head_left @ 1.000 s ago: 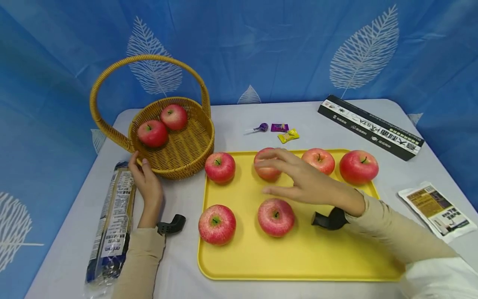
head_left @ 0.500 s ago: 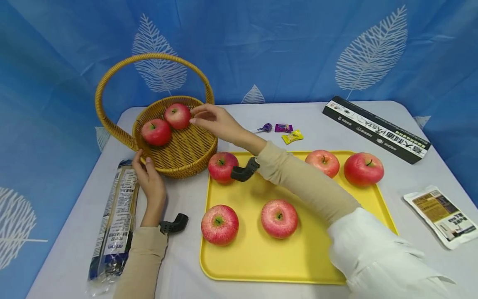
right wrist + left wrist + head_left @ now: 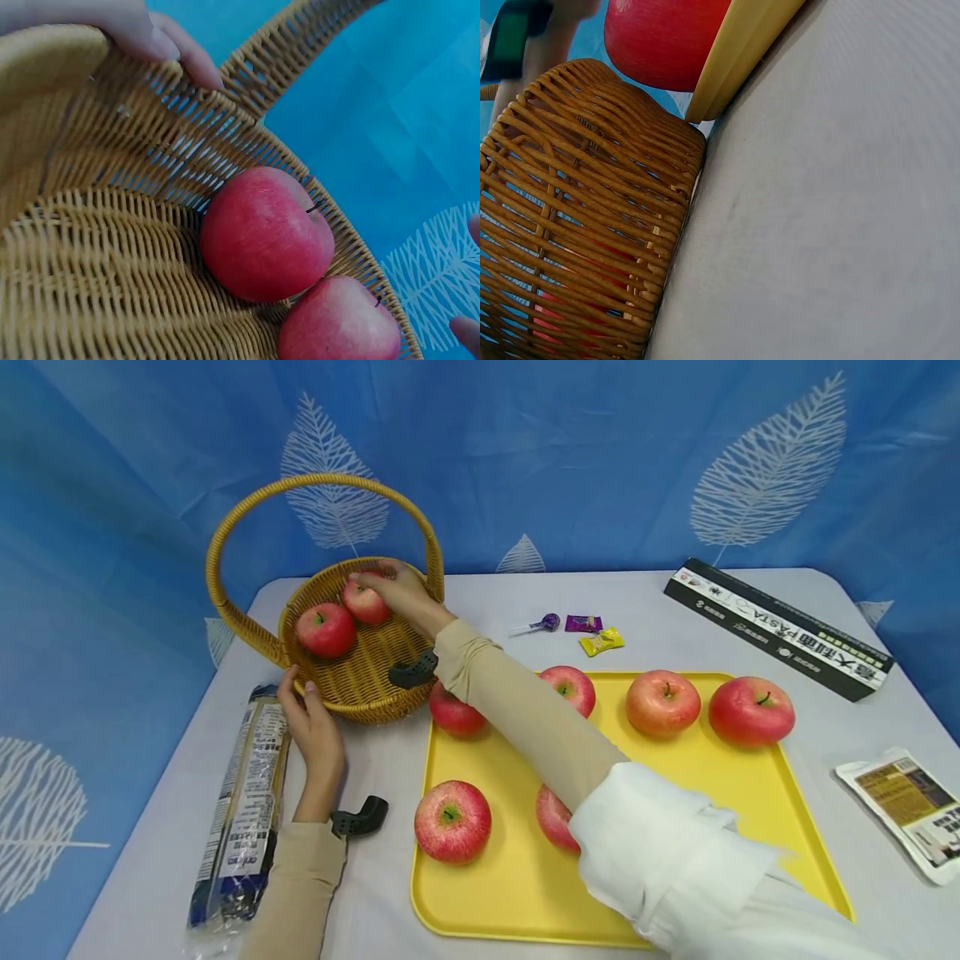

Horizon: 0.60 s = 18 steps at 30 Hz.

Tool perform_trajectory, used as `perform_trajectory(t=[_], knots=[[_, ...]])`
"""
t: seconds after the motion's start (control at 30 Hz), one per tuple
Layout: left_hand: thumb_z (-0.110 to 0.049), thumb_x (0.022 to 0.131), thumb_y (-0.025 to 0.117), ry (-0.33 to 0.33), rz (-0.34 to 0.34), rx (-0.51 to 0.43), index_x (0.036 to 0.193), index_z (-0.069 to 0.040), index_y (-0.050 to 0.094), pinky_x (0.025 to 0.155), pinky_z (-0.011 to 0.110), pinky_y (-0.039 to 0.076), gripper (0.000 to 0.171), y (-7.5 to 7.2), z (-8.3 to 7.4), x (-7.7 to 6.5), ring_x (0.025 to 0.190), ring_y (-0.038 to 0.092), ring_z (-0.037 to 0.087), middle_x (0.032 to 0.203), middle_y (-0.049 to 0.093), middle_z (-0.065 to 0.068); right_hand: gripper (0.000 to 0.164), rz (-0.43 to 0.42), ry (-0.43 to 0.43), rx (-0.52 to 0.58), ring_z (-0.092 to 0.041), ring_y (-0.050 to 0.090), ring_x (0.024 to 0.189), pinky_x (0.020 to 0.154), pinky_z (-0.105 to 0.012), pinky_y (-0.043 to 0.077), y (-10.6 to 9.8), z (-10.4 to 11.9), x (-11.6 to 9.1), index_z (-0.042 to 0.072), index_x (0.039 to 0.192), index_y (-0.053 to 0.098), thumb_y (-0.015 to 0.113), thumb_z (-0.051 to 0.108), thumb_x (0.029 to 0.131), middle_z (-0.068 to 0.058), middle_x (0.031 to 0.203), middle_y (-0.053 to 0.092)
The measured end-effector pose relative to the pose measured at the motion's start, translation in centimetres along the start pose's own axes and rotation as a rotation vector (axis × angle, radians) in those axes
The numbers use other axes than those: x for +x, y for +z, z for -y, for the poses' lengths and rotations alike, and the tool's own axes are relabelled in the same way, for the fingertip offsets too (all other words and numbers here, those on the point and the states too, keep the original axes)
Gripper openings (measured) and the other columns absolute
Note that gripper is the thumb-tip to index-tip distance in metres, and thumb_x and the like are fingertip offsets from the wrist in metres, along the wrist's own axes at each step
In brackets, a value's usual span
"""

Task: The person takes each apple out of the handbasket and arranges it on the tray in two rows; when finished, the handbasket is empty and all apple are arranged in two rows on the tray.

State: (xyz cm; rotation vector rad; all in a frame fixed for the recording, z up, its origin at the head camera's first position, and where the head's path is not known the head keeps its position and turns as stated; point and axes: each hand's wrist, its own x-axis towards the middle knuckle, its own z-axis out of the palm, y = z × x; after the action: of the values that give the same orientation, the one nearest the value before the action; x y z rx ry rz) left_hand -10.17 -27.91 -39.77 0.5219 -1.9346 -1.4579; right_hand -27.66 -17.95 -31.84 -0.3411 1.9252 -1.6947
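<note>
The wicker basket (image 3: 367, 681) holds two red apples, one at the left (image 3: 326, 629) and one at the back (image 3: 366, 602). My right hand (image 3: 408, 593) reaches over the basket to the back apple, its fingers spread about it and partly covering it. In the right wrist view the fingertips (image 3: 466, 331) show at the right edge, apart from the apples. My left hand (image 3: 315, 735) touches the basket's front-left rim near the handle base, fingers fairly straight; its thumb and a finger (image 3: 196, 61) rest at the rim in the right wrist view.
A yellow tray (image 3: 480, 910) with several apples lies to the basket's right, partly under my right arm. Behind it lie a lollipop (image 3: 547, 622) and two wrapped candies. A pasta box (image 3: 780, 627) and a pouch (image 3: 911, 810) are at the right, a noodle pack (image 3: 243, 810) at the left.
My right hand has swept left from above the tray to the basket and now closes over the back apple. My left hand stays at the rim. The head view has shifted slightly.
</note>
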Motion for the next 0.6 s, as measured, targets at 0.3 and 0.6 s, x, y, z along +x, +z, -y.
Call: perform_trajectory(t=[0.3,0.6], knots=[[-0.023,0.098,0.031,0.001,-0.013,0.013,0.135,-0.003,0.032,0.107,0.035,0.025,0.042,0.0,-0.7,-0.2,0.133,0.028,0.019,0.144,0.03,0.009,0.069,0.054,0.1,-0.035,-0.018,0.031,0.133,0.105,-0.034,0.033,0.8,-1.5,2.2,0.027,0.144,0.021,0.055,0.043,0.086,0.001,0.149,0.023],[-0.018,0.098,0.031,-0.008,-0.003,0.031,0.136,-0.003,0.031,0.107,0.042,0.024,0.04,-0.3,-0.5,0.3,0.133,0.027,0.024,0.144,0.028,0.01,0.065,0.215,0.071,-0.04,-0.018,0.024,0.137,0.106,-0.04,0.031,0.9,-2.1,2.7,0.037,0.142,0.021,0.057,0.033,0.088,0.006,0.151,0.016]])
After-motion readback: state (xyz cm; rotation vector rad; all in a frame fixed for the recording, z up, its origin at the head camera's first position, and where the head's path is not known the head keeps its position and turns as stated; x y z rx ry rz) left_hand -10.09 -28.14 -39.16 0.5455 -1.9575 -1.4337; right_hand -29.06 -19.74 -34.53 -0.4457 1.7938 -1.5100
